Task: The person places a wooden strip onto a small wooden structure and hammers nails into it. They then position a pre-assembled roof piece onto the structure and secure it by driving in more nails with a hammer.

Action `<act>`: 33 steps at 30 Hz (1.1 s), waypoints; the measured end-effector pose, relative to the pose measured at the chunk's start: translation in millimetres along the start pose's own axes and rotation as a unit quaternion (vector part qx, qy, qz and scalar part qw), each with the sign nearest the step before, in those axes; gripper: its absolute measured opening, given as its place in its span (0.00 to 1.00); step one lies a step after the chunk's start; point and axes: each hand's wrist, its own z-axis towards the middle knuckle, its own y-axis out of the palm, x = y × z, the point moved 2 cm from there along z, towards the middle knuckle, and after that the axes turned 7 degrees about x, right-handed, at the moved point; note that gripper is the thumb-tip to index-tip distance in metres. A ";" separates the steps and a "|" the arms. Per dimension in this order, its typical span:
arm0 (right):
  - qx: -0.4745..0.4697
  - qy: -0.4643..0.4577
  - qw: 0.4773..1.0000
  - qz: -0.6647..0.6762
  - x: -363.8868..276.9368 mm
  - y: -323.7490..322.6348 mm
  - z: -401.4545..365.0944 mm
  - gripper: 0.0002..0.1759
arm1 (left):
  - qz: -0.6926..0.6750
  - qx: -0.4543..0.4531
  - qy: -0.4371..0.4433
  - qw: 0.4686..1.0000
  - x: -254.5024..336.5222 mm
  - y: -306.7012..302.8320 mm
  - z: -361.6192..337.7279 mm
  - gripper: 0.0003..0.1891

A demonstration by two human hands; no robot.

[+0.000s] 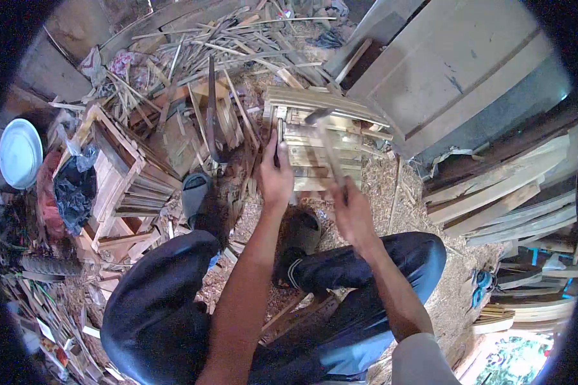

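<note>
My right hand (352,215) is closed around the handle of a hammer (331,151), whose dark head is raised over a slatted wooden panel (372,119). The hammer is slightly blurred. At the panel's left edge, my left hand (277,178) is closed on a slim dark tool (280,131) that points away from me. Its kind is hard to make out, and my fingers cover part of it. The panel lies in front of my feet, built of pale slats side by side with a curved far edge.
A handsaw (212,115) stands left of the panel, near a slatted wooden frame (131,186). Scrap strips (237,48) are heaped at the back. Curved boards (507,186) are stacked at right. A white basin (20,154) is far left. Shavings cover the ground.
</note>
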 end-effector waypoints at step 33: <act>0.086 -0.028 0.995 0.051 -9.9 -3.0 -4.0 0.21 | 0.021 -0.051 -0.091 0.994 13.5 -4.8 -3.8 0.25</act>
